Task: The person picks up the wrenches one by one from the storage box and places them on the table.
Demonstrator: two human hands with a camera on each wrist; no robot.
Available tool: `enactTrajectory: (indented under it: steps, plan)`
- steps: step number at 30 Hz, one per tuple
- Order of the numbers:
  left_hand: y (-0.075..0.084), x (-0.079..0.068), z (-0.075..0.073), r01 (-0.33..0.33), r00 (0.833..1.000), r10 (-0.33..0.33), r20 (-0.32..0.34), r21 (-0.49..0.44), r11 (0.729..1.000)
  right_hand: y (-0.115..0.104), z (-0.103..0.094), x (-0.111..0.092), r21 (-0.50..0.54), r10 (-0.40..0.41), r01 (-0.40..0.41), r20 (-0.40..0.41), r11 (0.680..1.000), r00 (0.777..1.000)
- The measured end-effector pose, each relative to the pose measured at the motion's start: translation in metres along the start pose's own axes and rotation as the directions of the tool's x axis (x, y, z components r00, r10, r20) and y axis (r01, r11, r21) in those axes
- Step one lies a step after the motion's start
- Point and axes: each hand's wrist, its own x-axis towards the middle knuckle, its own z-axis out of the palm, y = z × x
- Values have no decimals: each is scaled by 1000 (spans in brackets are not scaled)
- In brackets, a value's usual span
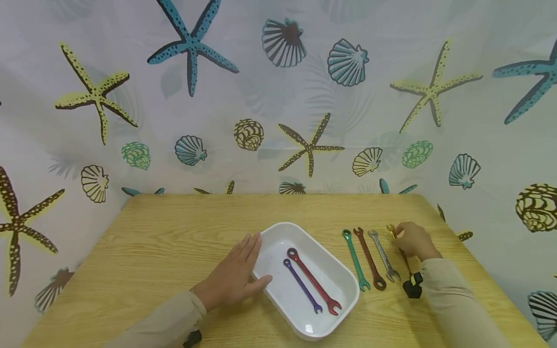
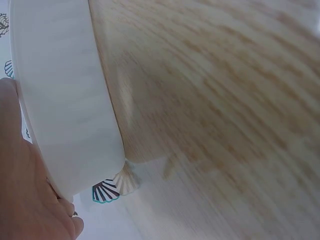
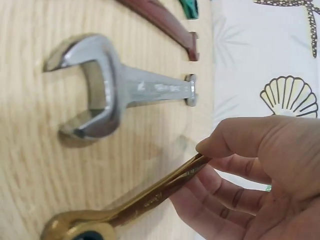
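Before you, the worktop [image 1: 183, 222] carries a white tray [image 1: 330, 275]. Your left grip [image 1: 235, 275], fingers extended, rests against its 9 o'clock rim. Toward the tray's 2 o'clock, your right grip [image 1: 414, 239] pinches the gold wrench [image 3: 152, 196]. Between wrench and tray lie the brown wrench [image 1: 369, 256], green wrench [image 1: 355, 258] and silver wrench [image 1: 382, 252]. The red wrench [image 1: 310, 276] and slim purple wrench [image 1: 302, 285] lie inside.
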Motion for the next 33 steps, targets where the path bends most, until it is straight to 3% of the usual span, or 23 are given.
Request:
enactTrajectory:
  steps: [7, 20, 33]
  plan:
    - [0, -1, 0, 1, 1000, -1, -1, -2, 1000, 5, 8, 5, -77, -21, 21, -2, 997, 1000]
    - [2, -1, -2, -1, 1000, 1, -6, 5, 1000, 10, 18, 13, -104, -18, 15, -28, 994, 999]
    - [-2, 1, 1, -5, 1000, 5, -1, -7, 1000, 4, 19, 14, -191, 16, -21, -29, 981, 999]
